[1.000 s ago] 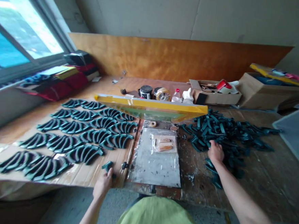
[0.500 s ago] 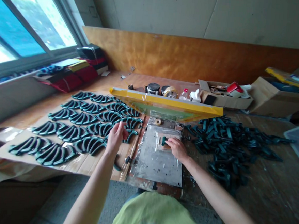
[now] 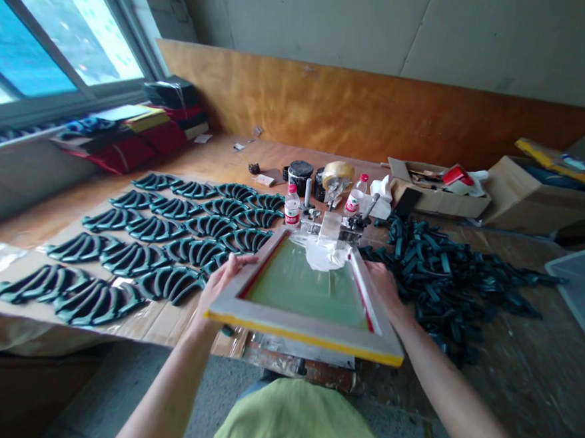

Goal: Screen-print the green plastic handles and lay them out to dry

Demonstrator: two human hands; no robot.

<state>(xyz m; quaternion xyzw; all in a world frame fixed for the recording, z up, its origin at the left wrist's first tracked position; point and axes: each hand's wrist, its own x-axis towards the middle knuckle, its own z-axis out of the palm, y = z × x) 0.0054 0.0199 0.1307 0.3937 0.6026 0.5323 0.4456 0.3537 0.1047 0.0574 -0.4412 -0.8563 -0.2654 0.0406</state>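
Note:
In front of me a screen-printing frame (image 3: 309,332) with yellow tape along its near edge lies low over the metal base plate (image 3: 308,351). Its green mesh (image 3: 298,283) carries a patch of white ink (image 3: 326,256) at the far end. My left hand (image 3: 223,281) grips the frame's left side, fingers along the edge. On the opposite side my right hand (image 3: 385,289) holds the frame, its fingers partly hidden. The base plate's middle and whatever lies on it are covered by the frame.
Rows of curved dark green handles (image 3: 137,258) lie on cardboard at the left. A heap of similar pieces (image 3: 443,276) sits at the right. Behind the frame stand a red-capped bottle (image 3: 292,207), a black jar (image 3: 300,176) and an open carton (image 3: 437,196).
The frame has swung down from its raised position over the base plate. My right hand has left the small green piece on the plate, and both hands have taken hold of the frame's sides.

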